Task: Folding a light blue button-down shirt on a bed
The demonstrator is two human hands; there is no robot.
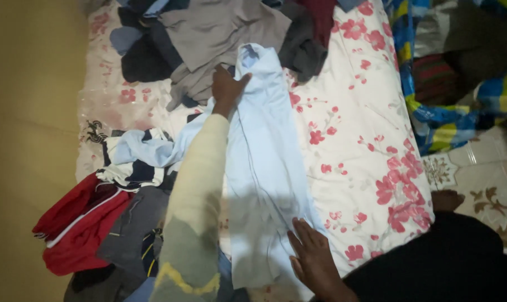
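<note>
Fabric of a pale blue garment (264, 168) is lying stretched along the flowered bedsheet (365, 140), running from about 12 o'clock near the heap of dark clothes (220, 33) down to 6 o'clock at the near edge. It is looking smooth and plain, folded lengthwise into a long narrow band, with faint creases showing along its middle and a sleeve trailing off toward 9 o'clock over a striped navy and white piece (133, 162).

At the far end of the band, the left hand (226, 89) is resting on the cloth, its fingers loosely curled and pressing the top edge down; whether it is pinching the fabric or only lying on it is not clear. Its arm is wearing a cream and grey-green knitted sleeve (194, 212) that is crossing the frame from 6 o'clock upward.

At the near end, the right hand (312, 257) is lying flat and fully open, fingers spread and pointing toward 11 o'clock, palm down on the lower corner of the blue garment, gripping nothing.

At 8 o'clock from the garment a red jacket with a white stripe (77, 223) is lying beside grey clothing (133, 229). At 2 o'clock a blue and yellow blanket (460, 106) is bunching up beside the sheet, with patterned floor tiles (482, 173) showing just below it.
</note>
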